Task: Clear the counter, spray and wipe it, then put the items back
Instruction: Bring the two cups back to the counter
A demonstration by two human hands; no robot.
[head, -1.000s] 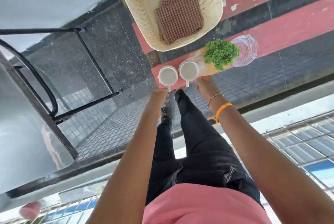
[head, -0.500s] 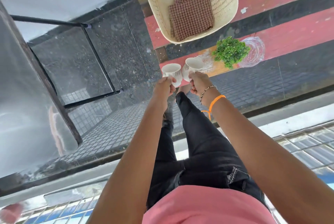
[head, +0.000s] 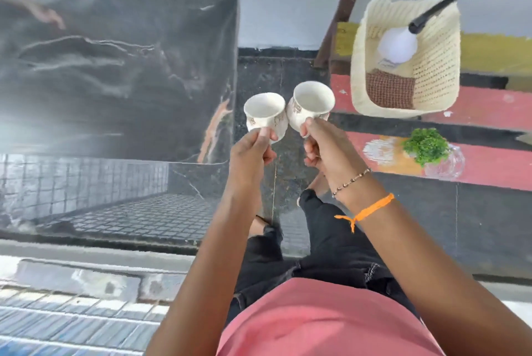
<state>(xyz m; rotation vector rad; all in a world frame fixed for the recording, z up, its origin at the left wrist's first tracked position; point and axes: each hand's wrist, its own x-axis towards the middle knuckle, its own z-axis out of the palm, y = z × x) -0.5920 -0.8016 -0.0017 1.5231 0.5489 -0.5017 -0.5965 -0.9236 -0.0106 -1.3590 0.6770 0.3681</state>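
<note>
Two cups held up, rims touching: left cup (head: 264, 114) pinched in left hand (head: 253, 151), right cup (head: 312, 105) gripped by right hand (head: 325, 145). Basket (head: 403, 50) at two o'clock, plant (head: 425, 145) at three.

A home kitchen corner: dark polished stone counter (head: 121, 68), tiled floor (head: 72, 324), cream basket (head: 437, 68) on painted steps (head: 489, 114)

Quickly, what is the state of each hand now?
Left hand: holding the left white cup.
Right hand: holding the right white cup.
</note>
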